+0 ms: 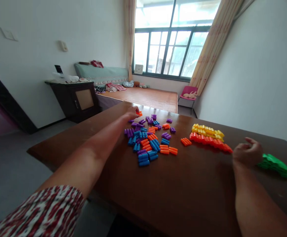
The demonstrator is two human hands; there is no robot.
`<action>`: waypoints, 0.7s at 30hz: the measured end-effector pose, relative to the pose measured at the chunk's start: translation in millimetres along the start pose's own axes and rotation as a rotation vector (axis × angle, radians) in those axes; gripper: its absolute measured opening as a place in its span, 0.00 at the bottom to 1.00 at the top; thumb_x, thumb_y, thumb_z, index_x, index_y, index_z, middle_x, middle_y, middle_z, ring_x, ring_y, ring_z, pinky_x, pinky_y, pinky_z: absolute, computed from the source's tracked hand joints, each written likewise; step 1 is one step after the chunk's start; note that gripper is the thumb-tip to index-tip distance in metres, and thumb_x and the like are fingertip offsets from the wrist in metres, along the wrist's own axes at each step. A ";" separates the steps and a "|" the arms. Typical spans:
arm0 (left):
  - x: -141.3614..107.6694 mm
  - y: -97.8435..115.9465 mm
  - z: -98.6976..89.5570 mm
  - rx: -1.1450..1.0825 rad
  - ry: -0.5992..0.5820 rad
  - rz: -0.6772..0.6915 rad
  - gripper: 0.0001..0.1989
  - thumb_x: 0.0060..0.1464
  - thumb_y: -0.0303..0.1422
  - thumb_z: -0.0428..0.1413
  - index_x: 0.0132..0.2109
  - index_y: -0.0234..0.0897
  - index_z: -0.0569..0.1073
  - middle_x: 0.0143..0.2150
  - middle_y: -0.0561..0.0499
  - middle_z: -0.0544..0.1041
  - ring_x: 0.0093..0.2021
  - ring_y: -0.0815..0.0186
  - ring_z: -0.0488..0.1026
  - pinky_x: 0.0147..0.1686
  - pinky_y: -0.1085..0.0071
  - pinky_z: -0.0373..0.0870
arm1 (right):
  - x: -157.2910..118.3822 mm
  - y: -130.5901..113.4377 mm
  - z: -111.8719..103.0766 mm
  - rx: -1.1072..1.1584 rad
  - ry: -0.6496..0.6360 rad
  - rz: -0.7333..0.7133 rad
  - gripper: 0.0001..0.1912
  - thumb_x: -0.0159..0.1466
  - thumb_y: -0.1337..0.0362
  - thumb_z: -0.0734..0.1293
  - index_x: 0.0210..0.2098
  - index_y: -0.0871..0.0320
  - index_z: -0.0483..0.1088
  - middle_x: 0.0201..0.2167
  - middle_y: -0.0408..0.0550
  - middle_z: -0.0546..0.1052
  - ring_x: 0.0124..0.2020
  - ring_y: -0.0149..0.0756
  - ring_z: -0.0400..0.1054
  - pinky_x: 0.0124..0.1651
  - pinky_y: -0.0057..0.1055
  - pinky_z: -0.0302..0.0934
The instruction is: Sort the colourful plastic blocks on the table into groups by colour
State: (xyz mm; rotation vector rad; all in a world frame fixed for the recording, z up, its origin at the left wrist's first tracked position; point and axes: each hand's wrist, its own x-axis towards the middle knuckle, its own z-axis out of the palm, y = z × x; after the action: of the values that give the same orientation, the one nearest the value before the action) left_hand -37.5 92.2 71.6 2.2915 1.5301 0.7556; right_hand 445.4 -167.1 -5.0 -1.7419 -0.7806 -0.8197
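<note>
My left hand [132,113] reaches to the far side of a loose pile, its fingers closed at an orange ridged plastic block [140,114]. Purple blocks [129,132], blue blocks [143,159] and more orange blocks [164,149] lie scattered nearer to me. On the right, my right hand [248,152] is loosely curled with nothing visible in it. It is between the near end of a red-orange row of joined blocks [209,142] and a green stack of blocks [277,167]. Behind the red-orange row lies a yellow row of blocks [207,130].
The blocks lie on a dark brown table [182,187], whose left corner juts out over the floor. Beyond it are a bed [148,97], a dark cabinet [71,98] and a pink chair [189,90]. A single orange block [186,142] lies beside the rows.
</note>
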 end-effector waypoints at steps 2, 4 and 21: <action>-23.4 22.2 3.0 -0.285 0.034 0.039 0.26 0.41 0.28 0.65 0.49 0.33 0.72 0.40 0.47 0.77 0.36 0.66 0.75 0.36 0.72 0.72 | -2.9 -42.5 -6.4 0.095 -0.051 -0.056 0.20 0.61 0.66 0.56 0.49 0.61 0.72 0.43 0.63 0.74 0.44 0.53 0.68 0.44 0.50 0.62; -50.3 50.5 13.2 -0.551 -0.052 0.105 0.29 0.43 0.33 0.66 0.53 0.35 0.70 0.41 0.47 0.77 0.35 0.67 0.75 0.34 0.71 0.73 | -13.1 -92.4 -11.5 0.299 -0.278 -0.101 0.19 0.63 0.61 0.57 0.48 0.59 0.71 0.43 0.57 0.75 0.37 0.45 0.69 0.39 0.44 0.66; -130.1 126.7 79.1 -0.854 -0.168 0.200 0.23 0.51 0.48 0.59 0.47 0.35 0.72 0.42 0.47 0.78 0.41 0.62 0.77 0.34 0.69 0.77 | 2.7 -62.9 3.2 0.546 -0.566 0.021 0.24 0.60 0.55 0.64 0.54 0.58 0.67 0.54 0.58 0.69 0.50 0.44 0.66 0.51 0.44 0.65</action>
State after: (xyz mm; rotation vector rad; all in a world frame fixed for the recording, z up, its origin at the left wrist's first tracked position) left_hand 65.4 -73.3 35.6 1.7857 0.6895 0.9894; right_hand 396.3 -146.4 28.6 -1.4744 -1.2226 -0.0555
